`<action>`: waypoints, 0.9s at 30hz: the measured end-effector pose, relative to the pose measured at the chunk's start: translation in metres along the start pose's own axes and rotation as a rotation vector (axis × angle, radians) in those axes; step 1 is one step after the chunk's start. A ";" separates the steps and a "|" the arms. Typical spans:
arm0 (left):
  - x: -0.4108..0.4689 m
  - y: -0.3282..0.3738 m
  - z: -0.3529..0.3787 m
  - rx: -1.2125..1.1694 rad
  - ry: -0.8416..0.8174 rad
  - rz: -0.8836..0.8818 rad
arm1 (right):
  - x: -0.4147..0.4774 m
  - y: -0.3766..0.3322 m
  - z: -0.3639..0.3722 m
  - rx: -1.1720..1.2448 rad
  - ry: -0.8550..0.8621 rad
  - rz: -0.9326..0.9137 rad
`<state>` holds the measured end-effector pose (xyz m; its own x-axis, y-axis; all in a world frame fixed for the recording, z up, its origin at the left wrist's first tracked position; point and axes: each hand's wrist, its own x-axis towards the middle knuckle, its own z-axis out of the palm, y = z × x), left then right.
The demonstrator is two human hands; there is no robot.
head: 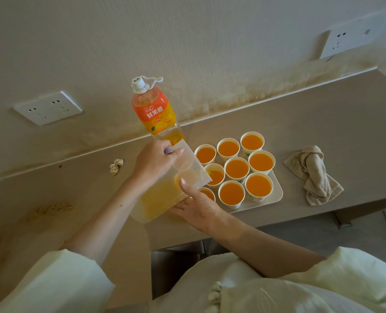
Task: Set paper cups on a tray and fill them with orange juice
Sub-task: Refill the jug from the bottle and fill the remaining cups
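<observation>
A translucent plastic pitcher [165, 195] with orange juice in it is tilted over the white tray [275, 195], its spout above a paper cup [215, 176] in the tray's middle row. My left hand [153, 163] grips the pitcher's handle. My right hand [196, 206] supports the pitcher's lower side, thumb raised against its wall. Several paper cups, such as the front right one [258, 185], stand on the tray filled with juice. One cup [207, 193] at the front left is partly hidden behind the pitcher and my right hand.
An orange juice bottle [152, 109] with a white cap stands behind the pitcher near the wall. A crumpled beige cloth [311, 172] lies right of the tray. A small wad of paper [116, 166] lies to the left. Wall sockets [48, 108] sit above the counter.
</observation>
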<state>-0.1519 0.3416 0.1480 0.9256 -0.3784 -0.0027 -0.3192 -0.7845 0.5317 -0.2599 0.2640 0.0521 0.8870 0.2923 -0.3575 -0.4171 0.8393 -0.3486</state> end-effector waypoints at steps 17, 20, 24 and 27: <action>0.002 0.002 -0.003 0.029 0.002 0.012 | -0.001 -0.002 0.006 0.010 0.007 -0.012; 0.002 0.003 -0.003 0.030 -0.001 0.016 | -0.001 -0.002 0.005 0.008 0.019 -0.013; 0.001 0.003 -0.004 0.041 0.001 0.019 | 0.000 -0.001 0.005 0.007 0.015 -0.019; 0.001 0.004 -0.005 0.048 0.000 0.018 | -0.001 -0.001 0.005 0.003 0.010 -0.022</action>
<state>-0.1512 0.3403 0.1540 0.9196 -0.3928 0.0061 -0.3451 -0.8004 0.4902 -0.2592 0.2656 0.0566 0.8938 0.2691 -0.3588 -0.3970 0.8470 -0.3535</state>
